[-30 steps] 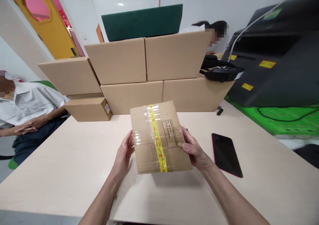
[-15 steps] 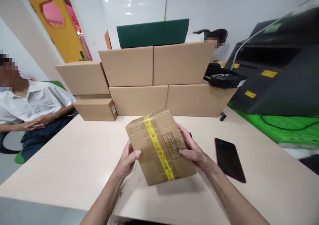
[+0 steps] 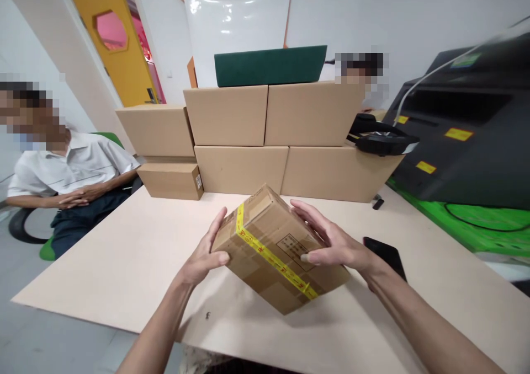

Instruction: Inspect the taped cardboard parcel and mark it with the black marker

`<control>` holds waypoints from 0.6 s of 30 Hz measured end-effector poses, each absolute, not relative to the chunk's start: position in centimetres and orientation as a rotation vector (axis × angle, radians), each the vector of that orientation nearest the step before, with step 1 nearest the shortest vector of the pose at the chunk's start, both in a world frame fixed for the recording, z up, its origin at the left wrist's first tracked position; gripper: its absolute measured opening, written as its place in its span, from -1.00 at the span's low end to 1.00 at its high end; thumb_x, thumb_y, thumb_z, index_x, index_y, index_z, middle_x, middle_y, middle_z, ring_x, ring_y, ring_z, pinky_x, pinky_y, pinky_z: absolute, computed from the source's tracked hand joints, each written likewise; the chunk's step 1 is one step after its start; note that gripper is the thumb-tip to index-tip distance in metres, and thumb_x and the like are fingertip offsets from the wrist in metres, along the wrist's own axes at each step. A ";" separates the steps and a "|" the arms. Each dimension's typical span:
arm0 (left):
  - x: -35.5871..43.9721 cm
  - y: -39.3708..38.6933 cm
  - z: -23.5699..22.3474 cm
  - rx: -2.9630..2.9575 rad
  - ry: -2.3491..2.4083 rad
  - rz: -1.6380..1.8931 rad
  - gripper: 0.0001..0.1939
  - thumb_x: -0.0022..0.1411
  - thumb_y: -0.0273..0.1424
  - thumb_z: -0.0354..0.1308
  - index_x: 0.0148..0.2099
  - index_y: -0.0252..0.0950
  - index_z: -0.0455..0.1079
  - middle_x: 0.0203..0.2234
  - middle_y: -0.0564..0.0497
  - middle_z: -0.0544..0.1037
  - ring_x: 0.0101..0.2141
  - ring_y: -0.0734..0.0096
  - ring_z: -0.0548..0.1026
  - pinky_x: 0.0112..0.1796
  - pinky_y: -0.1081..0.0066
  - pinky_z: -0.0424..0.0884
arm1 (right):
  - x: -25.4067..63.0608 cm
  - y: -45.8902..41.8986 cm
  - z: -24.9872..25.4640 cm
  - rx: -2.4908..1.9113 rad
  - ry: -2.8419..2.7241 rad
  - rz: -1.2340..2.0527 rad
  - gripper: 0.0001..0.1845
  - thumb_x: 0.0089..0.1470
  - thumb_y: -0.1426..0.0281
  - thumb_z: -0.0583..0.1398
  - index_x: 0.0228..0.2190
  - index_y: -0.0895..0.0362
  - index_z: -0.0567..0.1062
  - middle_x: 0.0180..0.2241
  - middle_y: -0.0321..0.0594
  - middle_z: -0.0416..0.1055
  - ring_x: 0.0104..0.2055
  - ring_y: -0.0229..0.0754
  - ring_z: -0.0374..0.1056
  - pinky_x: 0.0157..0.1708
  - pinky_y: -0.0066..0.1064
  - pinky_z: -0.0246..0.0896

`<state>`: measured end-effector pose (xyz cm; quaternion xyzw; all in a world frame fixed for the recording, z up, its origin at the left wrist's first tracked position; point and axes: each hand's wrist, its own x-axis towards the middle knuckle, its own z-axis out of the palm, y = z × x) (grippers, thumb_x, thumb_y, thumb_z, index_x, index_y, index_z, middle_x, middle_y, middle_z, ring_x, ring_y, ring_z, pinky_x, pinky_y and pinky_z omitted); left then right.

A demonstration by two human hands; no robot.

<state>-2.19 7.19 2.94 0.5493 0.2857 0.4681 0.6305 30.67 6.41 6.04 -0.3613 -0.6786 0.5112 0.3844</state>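
A small cardboard box (image 3: 265,236) sealed with clear tape and a yellow printed strip is held tilted above the pale table (image 3: 103,263). My left hand (image 3: 202,255) grips its left end, thumb on top. My right hand (image 3: 331,241) lies over its right top face with fingers spread, next to a printed label. One lower corner of the box points down toward the table.
A stack of plain cartons (image 3: 269,137) with a dark green box (image 3: 269,65) on top stands at the table's far edge. A black phone (image 3: 387,252) lies right of my wrist. A black printer (image 3: 476,126) fills the right. A seated person (image 3: 70,170) is at left; another person is behind the cartons.
Both hands have turned the box clockwise and tipped it, so the yellow strip now runs diagonally. The view has shifted, showing more of the seated person.
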 end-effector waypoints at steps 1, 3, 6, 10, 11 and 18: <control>-2.7 7.3 3.4 1.302 0.684 1.008 0.19 -0.09 -0.10 0.52 0.49 -0.09 0.00 0.46 -0.14 0.07 0.41 -0.22 0.01 0.33 -0.05 0.04 | 30.7 6.6 6.6 -0.935 -1.771 1.290 0.16 -0.18 0.15 0.46 0.36 -0.05 0.09 0.43 -0.09 0.02 0.47 0.22 -0.10 0.40 0.07 -0.17; -3.2 7.4 3.9 1.359 0.743 0.917 0.16 -0.05 -0.19 0.51 0.49 -0.08 -0.01 0.46 -0.11 0.05 0.41 -0.20 0.02 0.32 -0.04 0.08 | 30.6 6.9 7.8 -0.962 -1.838 1.260 0.17 -0.19 0.13 0.47 0.36 -0.03 0.09 0.43 -0.07 0.02 0.45 0.25 -0.05 0.38 0.09 -0.11; -3.0 7.0 3.3 1.351 0.793 0.961 0.12 -0.06 -0.20 0.50 0.47 -0.12 0.06 0.45 -0.12 0.08 0.40 -0.22 0.04 0.32 -0.05 0.10 | 30.2 7.4 9.2 -0.973 -1.936 1.235 0.20 -0.20 0.12 0.47 0.37 -0.03 0.07 0.43 -0.06 0.02 0.45 0.26 -0.05 0.37 0.11 -0.08; -2.3 6.2 1.4 1.202 0.796 1.129 0.04 -0.10 -0.17 0.50 0.40 -0.23 0.21 0.38 -0.22 0.24 0.36 -0.31 0.12 0.28 -0.09 0.15 | 30.2 7.9 10.2 -1.052 -2.000 1.234 0.27 -0.13 0.07 0.46 0.42 -0.05 -0.09 0.39 0.04 0.10 0.46 0.25 -0.07 0.36 0.23 -0.14; -2.2 6.1 1.1 1.158 0.797 1.163 0.01 -0.10 -0.17 0.50 0.38 -0.26 0.25 0.35 -0.24 0.29 0.34 -0.32 0.17 0.27 -0.09 0.19 | 30.4 8.0 10.2 -1.081 -2.000 1.183 0.29 -0.12 0.07 0.46 0.42 -0.06 -0.11 0.39 0.06 0.11 0.47 0.24 -0.09 0.36 0.27 -0.20; -0.7 4.8 0.3 0.963 0.739 1.371 -0.29 -0.01 -0.16 0.46 0.17 -0.28 0.45 -0.02 -0.20 0.63 0.05 -0.16 0.55 0.07 0.05 0.46 | 30.0 6.6 6.6 -1.008 -1.459 1.269 0.33 -0.15 -0.03 0.42 0.41 -0.10 -0.23 0.47 0.02 -0.15 0.47 0.20 -0.12 0.37 0.21 -0.20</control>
